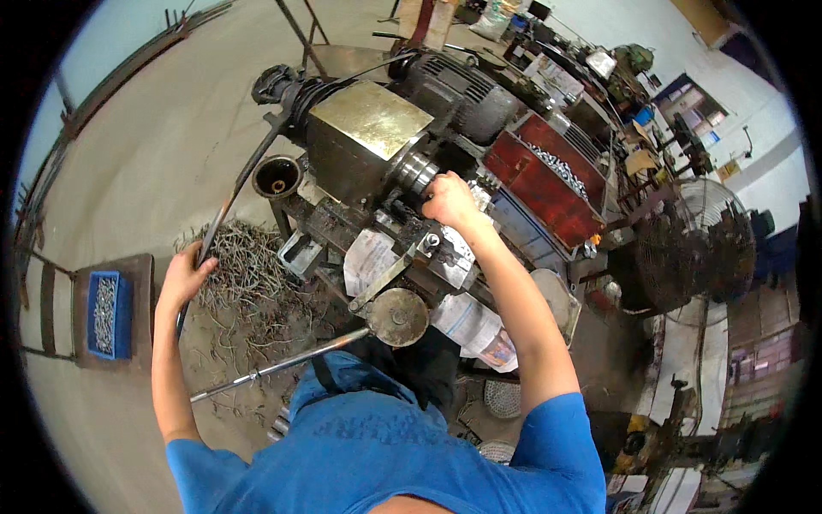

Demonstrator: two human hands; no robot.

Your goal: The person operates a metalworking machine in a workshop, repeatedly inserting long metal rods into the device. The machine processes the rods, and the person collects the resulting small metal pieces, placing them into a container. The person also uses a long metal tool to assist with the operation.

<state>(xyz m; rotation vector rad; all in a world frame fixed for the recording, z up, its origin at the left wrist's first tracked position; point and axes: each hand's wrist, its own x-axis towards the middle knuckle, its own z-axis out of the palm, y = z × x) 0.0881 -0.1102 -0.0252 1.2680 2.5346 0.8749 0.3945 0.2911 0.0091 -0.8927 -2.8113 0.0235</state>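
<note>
A lathe-like machine with a brass-coloured top plate stands in front of me. My left hand is wrapped round a long dark lever that runs up to the machine's far left end. My right hand is closed at the front of the shiny round spindle nose. Its fingertips are bent inward beside the metal, and whatever they hold is too small or hidden to make out. Below that hand, a flat metal handle and a round handwheel sit on the machine.
Metal shavings cover the floor at left, near a blue bin of small metal parts. A red tray of similar parts stands at right, beside a large caged fan. A steel bar juts out by my waist.
</note>
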